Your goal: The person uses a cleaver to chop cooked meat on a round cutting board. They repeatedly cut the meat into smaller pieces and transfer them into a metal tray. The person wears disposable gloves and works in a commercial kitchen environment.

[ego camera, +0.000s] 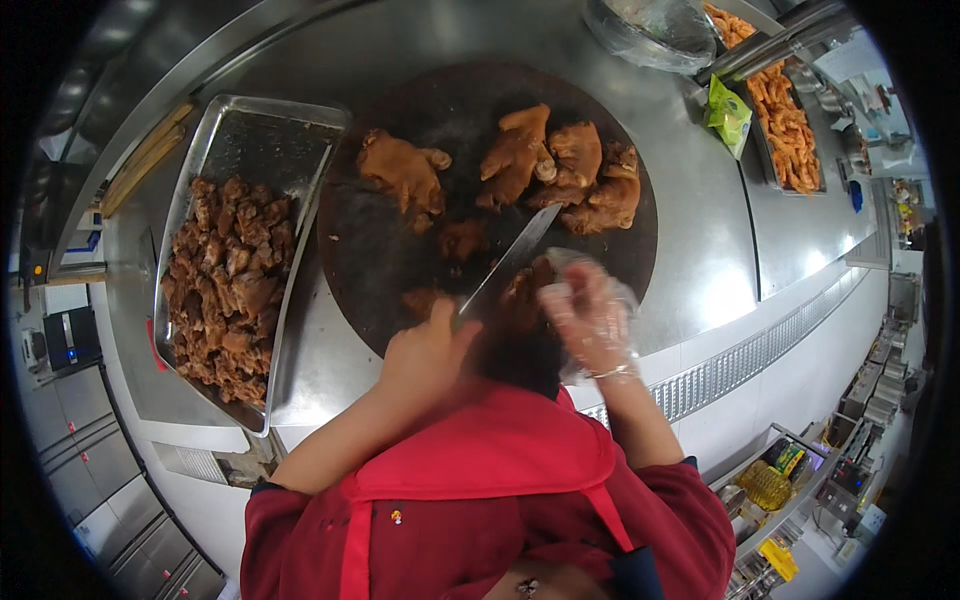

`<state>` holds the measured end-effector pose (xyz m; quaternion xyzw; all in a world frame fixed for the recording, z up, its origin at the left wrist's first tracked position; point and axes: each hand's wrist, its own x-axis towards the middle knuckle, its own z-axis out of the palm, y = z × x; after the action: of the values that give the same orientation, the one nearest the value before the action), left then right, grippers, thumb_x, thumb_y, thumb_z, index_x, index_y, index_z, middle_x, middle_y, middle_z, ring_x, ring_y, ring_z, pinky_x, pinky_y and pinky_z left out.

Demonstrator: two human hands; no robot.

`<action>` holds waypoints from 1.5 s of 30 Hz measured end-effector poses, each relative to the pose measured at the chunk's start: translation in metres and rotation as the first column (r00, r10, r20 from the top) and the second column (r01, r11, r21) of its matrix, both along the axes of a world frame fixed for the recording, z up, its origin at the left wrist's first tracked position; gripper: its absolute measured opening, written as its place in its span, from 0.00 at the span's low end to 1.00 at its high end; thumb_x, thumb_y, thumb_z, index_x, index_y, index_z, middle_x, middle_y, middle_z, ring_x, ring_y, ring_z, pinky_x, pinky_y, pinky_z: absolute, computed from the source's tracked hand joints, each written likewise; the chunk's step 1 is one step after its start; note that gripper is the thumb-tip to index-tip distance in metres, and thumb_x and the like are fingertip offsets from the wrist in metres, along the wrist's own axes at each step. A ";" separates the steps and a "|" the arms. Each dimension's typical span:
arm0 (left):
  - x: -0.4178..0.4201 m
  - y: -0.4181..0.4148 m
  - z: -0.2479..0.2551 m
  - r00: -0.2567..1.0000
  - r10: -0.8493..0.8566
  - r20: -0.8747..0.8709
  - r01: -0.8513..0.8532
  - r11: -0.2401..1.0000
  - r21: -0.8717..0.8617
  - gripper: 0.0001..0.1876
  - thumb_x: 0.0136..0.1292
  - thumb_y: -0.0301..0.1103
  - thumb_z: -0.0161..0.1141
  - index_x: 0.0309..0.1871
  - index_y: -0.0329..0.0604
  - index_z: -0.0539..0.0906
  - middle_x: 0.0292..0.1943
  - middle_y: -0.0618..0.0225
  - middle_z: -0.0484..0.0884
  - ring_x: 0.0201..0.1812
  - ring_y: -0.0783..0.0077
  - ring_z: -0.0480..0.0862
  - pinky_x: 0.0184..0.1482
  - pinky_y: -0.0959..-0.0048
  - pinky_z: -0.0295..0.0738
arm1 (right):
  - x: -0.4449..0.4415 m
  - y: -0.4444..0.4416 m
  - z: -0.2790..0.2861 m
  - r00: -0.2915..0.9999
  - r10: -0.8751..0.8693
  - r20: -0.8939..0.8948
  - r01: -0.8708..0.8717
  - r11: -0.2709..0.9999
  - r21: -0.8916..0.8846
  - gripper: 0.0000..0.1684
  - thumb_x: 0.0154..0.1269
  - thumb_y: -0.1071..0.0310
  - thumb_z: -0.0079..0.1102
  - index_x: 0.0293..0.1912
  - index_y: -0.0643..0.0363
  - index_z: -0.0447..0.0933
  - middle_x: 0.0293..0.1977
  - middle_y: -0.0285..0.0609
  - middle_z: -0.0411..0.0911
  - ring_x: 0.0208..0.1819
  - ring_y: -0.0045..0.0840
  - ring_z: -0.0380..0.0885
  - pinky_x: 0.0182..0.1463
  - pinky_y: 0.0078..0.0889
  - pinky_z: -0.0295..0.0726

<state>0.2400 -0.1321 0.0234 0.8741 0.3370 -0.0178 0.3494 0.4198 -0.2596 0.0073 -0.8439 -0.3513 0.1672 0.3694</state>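
Observation:
My left hand [429, 349] is bare and wrapped around the handle of a kitchen knife [514, 255]. The blade slants up and to the right over a round, dark chopping board [390, 292]. A clear plastic glove covers my right hand [589, 311], which is blurred beside a dark meat piece [525, 292] near the board's front; whether it grips anything is unclear. Braised meat, apparently pig's trotters, lies farther back: one piece [405, 176] at left, and several at right, including a large one [517, 154]. Smaller pieces [463, 238] lie near the blade.
Left of the board, a metal tray [289, 330] holds a heap of chopped brown meat [229, 285]. Wooden sticks [146, 161] lie beyond it. At right are a green packet [727, 116], a tray of orange-coloured food [784, 127] and a plastic-wrapped bowl [652, 37] on the steel counter [697, 247].

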 end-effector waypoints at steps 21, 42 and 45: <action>-0.072 -0.002 0.003 0.982 0.157 0.109 -0.136 0.975 -0.177 0.17 0.71 0.44 0.53 0.47 0.38 0.70 0.25 0.48 0.80 0.31 0.41 0.82 0.29 0.54 0.72 | -0.083 -0.032 -0.017 0.695 0.434 0.573 -0.536 0.844 0.012 0.15 0.53 0.70 0.63 0.43 0.54 0.78 0.42 0.46 0.74 0.45 0.39 0.78 0.42 0.37 0.80; -0.039 -0.006 0.017 0.942 -0.334 -0.022 0.333 0.928 0.168 0.18 0.69 0.47 0.53 0.35 0.40 0.69 0.17 0.55 0.79 0.21 0.51 0.82 0.21 0.57 0.75 | -0.022 0.049 -0.001 0.994 0.002 0.110 -0.026 0.976 0.215 0.09 0.67 0.68 0.53 0.33 0.61 0.77 0.21 0.56 0.74 0.24 0.48 0.76 0.28 0.43 0.74; -0.037 -0.005 0.015 0.940 -0.342 -0.013 0.339 0.926 0.167 0.17 0.69 0.47 0.53 0.34 0.40 0.69 0.16 0.56 0.78 0.19 0.52 0.81 0.20 0.58 0.75 | -0.020 0.051 -0.007 0.959 0.028 0.282 -0.096 0.969 0.229 0.07 0.66 0.69 0.55 0.32 0.61 0.76 0.21 0.55 0.74 0.23 0.50 0.75 0.25 0.46 0.72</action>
<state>0.2034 -0.1373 0.0383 0.9455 0.1777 -0.0426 0.2694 0.4000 -0.2088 0.0001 -0.7964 -0.4436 0.0155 0.4108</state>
